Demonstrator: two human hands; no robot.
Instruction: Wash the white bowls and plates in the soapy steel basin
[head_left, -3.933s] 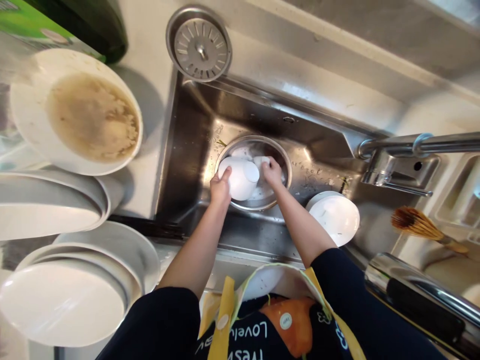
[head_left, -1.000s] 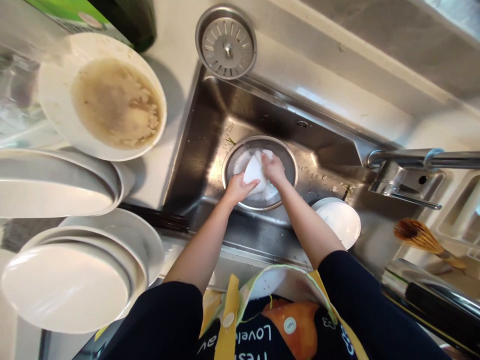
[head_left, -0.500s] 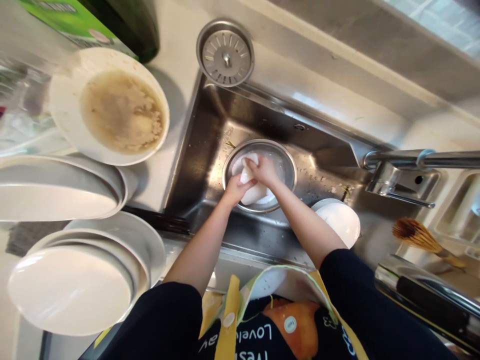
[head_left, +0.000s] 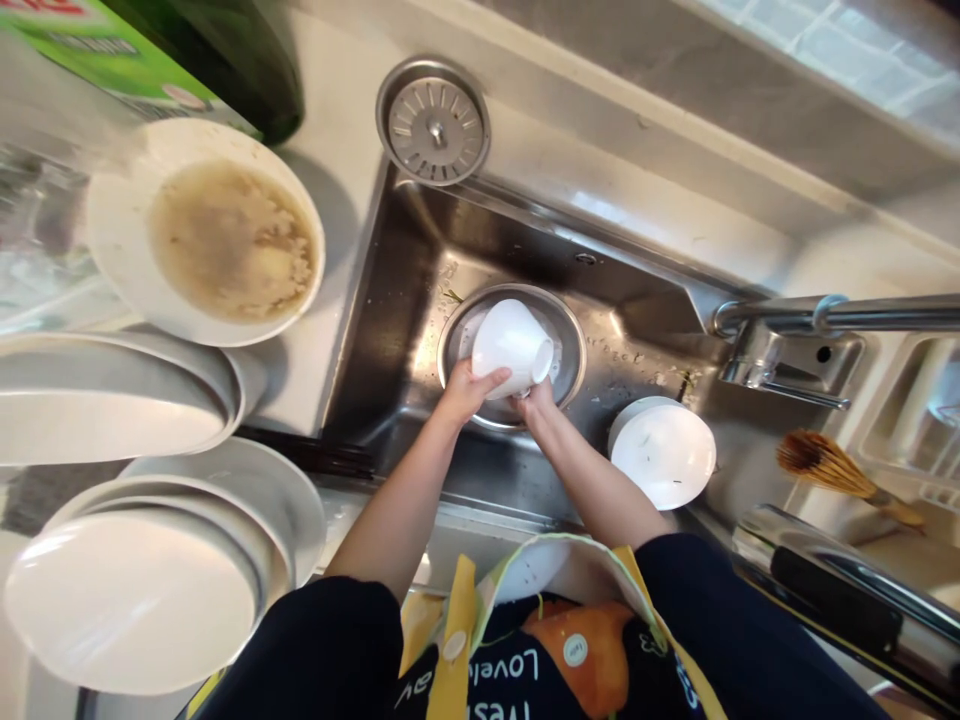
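A white bowl (head_left: pixel 512 347) is held bottom-up, tilted, over a round steel basin (head_left: pixel 570 345) in the sink (head_left: pixel 390 300). My left hand (head_left: pixel 466 388) grips the bowl's near left rim. My right hand (head_left: pixel 534 400) is under the bowl's near right side, its fingers hidden beneath the bowl. Whatever white thing lies in the basin is mostly covered by the bowl.
A white bowl (head_left: pixel 663 452) sits in the sink to the right. A tap (head_left: pixel 825 318) reaches over from the right. On the counter at left are a dirty bowl (head_left: pixel 217 240) and stacked white plates (head_left: pixel 150 580). A sink strainer (head_left: pixel 433 122) lies behind; a wooden brush (head_left: pixel 832 462) at right.
The bowl was being rubbed low inside the basin with my right hand on top. Now it is lifted and turned bottom-up, and my right hand has moved under its near edge.
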